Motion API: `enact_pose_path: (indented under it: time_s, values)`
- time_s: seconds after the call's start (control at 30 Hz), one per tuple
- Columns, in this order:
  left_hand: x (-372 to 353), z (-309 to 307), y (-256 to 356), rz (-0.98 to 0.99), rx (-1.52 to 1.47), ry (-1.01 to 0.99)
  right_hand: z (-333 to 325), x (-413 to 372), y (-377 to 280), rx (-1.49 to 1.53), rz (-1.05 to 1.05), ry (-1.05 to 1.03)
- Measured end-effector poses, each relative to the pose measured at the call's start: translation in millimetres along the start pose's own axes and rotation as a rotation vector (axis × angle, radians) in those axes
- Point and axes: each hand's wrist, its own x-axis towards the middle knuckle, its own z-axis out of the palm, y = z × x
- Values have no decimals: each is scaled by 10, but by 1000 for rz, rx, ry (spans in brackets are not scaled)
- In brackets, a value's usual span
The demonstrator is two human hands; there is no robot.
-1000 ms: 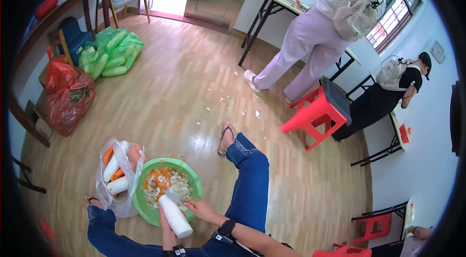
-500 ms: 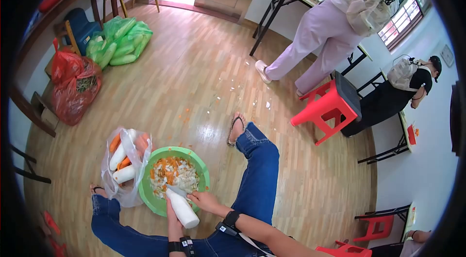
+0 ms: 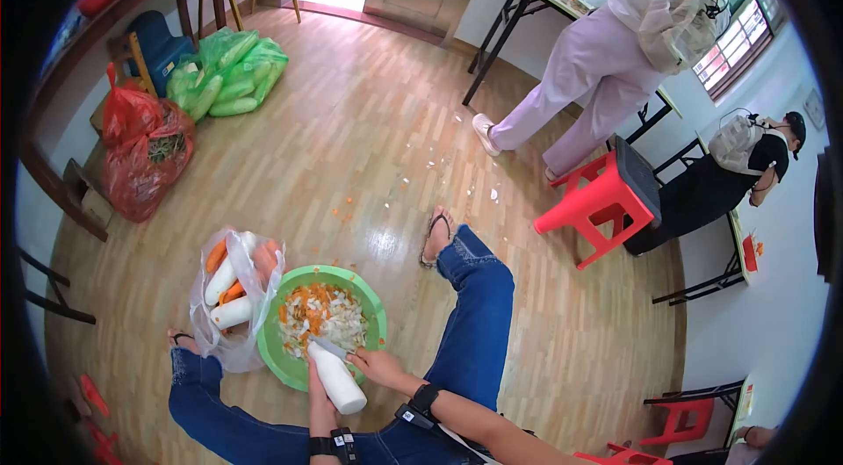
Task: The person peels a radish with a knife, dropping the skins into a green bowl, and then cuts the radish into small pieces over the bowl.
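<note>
A peeled white radish (image 3: 340, 384) is gripped from beneath by my left hand (image 3: 322, 401), tilted with its upper end over the near rim of a green basin (image 3: 378, 311). My right hand (image 3: 380, 368) is closed around the handle of a knife (image 3: 330, 346), whose blade lies at the radish's upper end. Inside the basin are chopped white and orange pieces (image 3: 325, 316). Left of it, a clear plastic bag (image 3: 209, 335) stands open, holding carrots (image 3: 217, 256) and white radishes (image 3: 231, 314).
Green bags of long vegetables (image 3: 233, 70) and a red bag (image 3: 145, 162) sit at the far left. Scraps (image 3: 493, 194) dot the floor ahead. A red stool (image 3: 597, 201) stands at right, near two people (image 3: 606, 52) at tables along the wall.
The whole view has shifted slightly, moving the scene a little to the right. My hands keep their grip on the radish and knife, the blade still at the radish's upper end.
</note>
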Motion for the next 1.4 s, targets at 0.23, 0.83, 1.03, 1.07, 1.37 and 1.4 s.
enact_pose_path:
  time_s: [0.23, 0.83, 1.03, 1.07, 1.37, 1.4]
  values:
    - [-66, 104, 32, -11, -4, 26, -22, 8, -55, 18, -4, -15]
    - [-24, 44, 13, -3, 66, 47, -2, 13, -60, 55, -58, 20]
    - [-5, -3, 7, 2, 59, 21, 25, 11, -49, 50, -91, 55]
    - [-2, -7, 3, -1, 61, 26, 26, 12, -48, 53, -95, 49]
    - [10, -43, 7, -56, 46, 118, 6, -107, -154, -173, -266, 31]
    - [-53, 25, 62, -74, 79, 114, 18, -91, -125, -161, -265, 14]
